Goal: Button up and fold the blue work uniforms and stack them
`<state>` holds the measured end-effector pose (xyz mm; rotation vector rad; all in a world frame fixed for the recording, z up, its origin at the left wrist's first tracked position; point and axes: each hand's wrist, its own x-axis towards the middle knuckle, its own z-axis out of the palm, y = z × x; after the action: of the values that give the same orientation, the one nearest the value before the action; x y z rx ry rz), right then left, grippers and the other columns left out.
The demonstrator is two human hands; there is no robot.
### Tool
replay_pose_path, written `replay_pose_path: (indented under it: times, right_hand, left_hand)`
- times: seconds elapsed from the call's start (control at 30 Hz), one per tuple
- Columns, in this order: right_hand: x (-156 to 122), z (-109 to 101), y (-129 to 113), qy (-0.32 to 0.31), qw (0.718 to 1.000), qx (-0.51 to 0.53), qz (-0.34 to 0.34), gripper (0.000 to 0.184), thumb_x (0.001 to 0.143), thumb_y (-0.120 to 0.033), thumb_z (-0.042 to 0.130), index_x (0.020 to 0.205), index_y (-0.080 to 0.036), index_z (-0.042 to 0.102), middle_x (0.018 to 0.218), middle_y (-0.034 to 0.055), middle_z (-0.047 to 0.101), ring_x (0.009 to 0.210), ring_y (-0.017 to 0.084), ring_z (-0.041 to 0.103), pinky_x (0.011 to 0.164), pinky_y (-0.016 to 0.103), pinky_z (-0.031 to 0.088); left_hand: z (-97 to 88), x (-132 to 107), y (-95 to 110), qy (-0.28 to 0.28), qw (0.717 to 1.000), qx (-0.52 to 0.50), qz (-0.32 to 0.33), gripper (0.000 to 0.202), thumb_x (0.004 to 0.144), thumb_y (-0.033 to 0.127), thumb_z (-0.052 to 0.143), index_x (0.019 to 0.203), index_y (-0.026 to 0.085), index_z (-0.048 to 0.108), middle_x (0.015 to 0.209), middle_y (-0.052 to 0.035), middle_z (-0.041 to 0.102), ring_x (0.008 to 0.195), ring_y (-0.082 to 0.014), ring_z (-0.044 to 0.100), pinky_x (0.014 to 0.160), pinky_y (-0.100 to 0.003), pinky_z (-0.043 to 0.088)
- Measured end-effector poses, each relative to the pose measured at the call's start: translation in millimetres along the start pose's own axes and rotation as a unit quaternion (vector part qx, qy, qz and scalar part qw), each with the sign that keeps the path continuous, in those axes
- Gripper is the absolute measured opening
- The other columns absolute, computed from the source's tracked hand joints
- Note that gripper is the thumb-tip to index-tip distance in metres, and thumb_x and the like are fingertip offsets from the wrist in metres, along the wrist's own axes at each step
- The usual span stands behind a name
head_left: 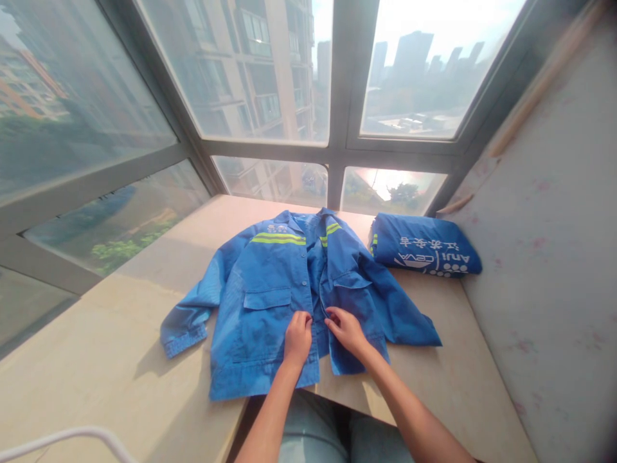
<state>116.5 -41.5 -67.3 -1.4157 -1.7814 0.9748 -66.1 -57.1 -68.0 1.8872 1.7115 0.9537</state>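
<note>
A blue work jacket [260, 328] with yellow-green stripes lies spread on the wooden tabletop, collar toward the window and front parted down the middle. My left hand [299, 334] is closed on the edge of the front panel on the left, below the buttons. On the opposite panel's edge, my right hand [346, 326] pinches the cloth between thumb and fingers. Both sleeves stretch outward, the left one bent at the elbow. The fingertips partly cover the two front edges where they hold them.
A folded blue garment [424, 244] with white lettering lies at the back right, against the papered wall [540, 283]. Window frames [337, 109] enclose the far and left sides of the tabletop [144, 386]. A white curved tube [72, 434] crosses the lower left corner.
</note>
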Motion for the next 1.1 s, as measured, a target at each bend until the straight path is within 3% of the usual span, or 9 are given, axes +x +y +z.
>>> replay_pose_path:
  times: [0.2, 0.33, 0.47, 0.63, 0.77, 0.93, 1.03, 1.1]
  right_hand:
    - [3.4, -0.3, 1.9, 0.004, 0.994, 0.110, 0.010, 0.032, 0.088, -0.035, 0.057, 0.111, -0.016, 0.069, 0.096, 0.0075, 0.074, 0.085, 0.020, 0.067, 0.081, 0.032, 0.053]
    - [4.3, -5.4, 0.7, 0.006, 0.989, 0.149, 0.005, 0.029, 0.088, -0.033, 0.052, 0.100, -0.016, 0.072, 0.097, 0.0072, 0.073, 0.089, 0.020, 0.066, 0.085, 0.033, 0.052]
    - [6.2, -5.1, 1.5, 0.029, 0.986, 0.164, 0.010, 0.028, 0.083, -0.027, 0.050, 0.100, -0.015, 0.069, 0.084, 0.0047, 0.070, 0.075, 0.017, 0.063, 0.074, 0.030, 0.052]
    - [7.5, -5.2, 1.5, 0.014, 0.989, 0.144, 0.019, 0.026, 0.077, -0.019, 0.046, 0.079, -0.016, 0.071, 0.079, 0.0041, 0.071, 0.073, 0.016, 0.063, 0.071, 0.026, 0.049]
    - [5.8, -7.6, 1.6, 0.036, 0.989, 0.136, 0.047, 0.029, 0.075, -0.015, 0.045, 0.077, -0.016, 0.073, 0.075, 0.0037, 0.072, 0.068, 0.016, 0.063, 0.070, 0.025, 0.048]
    - [-1.3, -12.7, -10.5, 0.031, 0.999, 0.016, 0.034, 0.029, 0.080, -0.011, 0.046, 0.079, -0.017, 0.074, 0.084, 0.0056, 0.073, 0.080, 0.017, 0.065, 0.078, 0.025, 0.048]
    - [-5.9, -19.7, -30.5, 0.014, 0.989, -0.146, 0.029, 0.024, 0.089, -0.027, 0.052, 0.080, -0.018, 0.073, 0.089, 0.0086, 0.069, 0.089, 0.021, 0.062, 0.079, 0.028, 0.047]
    - [-7.4, -23.9, -45.4, 0.014, 0.970, -0.241, 0.003, 0.025, 0.088, -0.038, 0.059, 0.085, -0.018, 0.072, 0.097, 0.0114, 0.065, 0.099, 0.026, 0.057, 0.081, 0.032, 0.046]
  left_hand:
    - [-9.9, 12.5, 6.3, -0.031, 0.998, -0.049, -0.010, 0.015, 0.089, 0.018, 0.048, 0.085, 0.021, 0.062, 0.089, -0.0037, 0.062, 0.080, -0.0176, 0.063, 0.074, -0.031, 0.053]
    - [-5.1, 16.8, 12.4, -0.050, 0.994, -0.091, -0.028, 0.021, 0.090, 0.018, 0.044, 0.092, 0.020, 0.065, 0.094, -0.0046, 0.064, 0.072, -0.0135, 0.066, 0.063, -0.026, 0.056]
    - [2.8, 15.0, 15.2, -0.062, 0.992, -0.100, -0.033, 0.022, 0.091, 0.019, 0.045, 0.093, 0.018, 0.066, 0.092, -0.0048, 0.063, 0.069, -0.0125, 0.065, 0.063, -0.025, 0.058]
    - [3.7, 15.4, 13.9, -0.093, 0.993, -0.070, -0.002, 0.036, 0.089, 0.012, 0.045, 0.117, 0.021, 0.066, 0.094, -0.0046, 0.062, 0.077, -0.0135, 0.064, 0.073, -0.028, 0.057]
    - [0.6, 22.7, 14.1, -0.124, 0.991, -0.029, 0.027, 0.032, 0.088, 0.009, 0.048, 0.105, 0.021, 0.072, 0.091, -0.0055, 0.063, 0.082, -0.0162, 0.063, 0.082, -0.032, 0.053]
    - [-1.1, 29.6, 19.8, -0.129, 0.991, 0.005, 0.036, 0.025, 0.087, 0.010, 0.050, 0.093, 0.019, 0.072, 0.090, -0.0066, 0.064, 0.084, -0.0185, 0.062, 0.083, -0.034, 0.051]
    - [-1.4, 28.7, 25.3, -0.122, 0.992, 0.010, 0.038, 0.024, 0.088, 0.011, 0.049, 0.091, 0.020, 0.071, 0.090, -0.0062, 0.064, 0.085, -0.0187, 0.061, 0.083, -0.033, 0.050]
    - [-1.3, 27.6, 29.2, -0.112, 0.993, 0.008, 0.034, 0.024, 0.088, 0.012, 0.048, 0.091, 0.020, 0.071, 0.090, -0.0065, 0.065, 0.086, -0.0192, 0.061, 0.082, -0.033, 0.049]
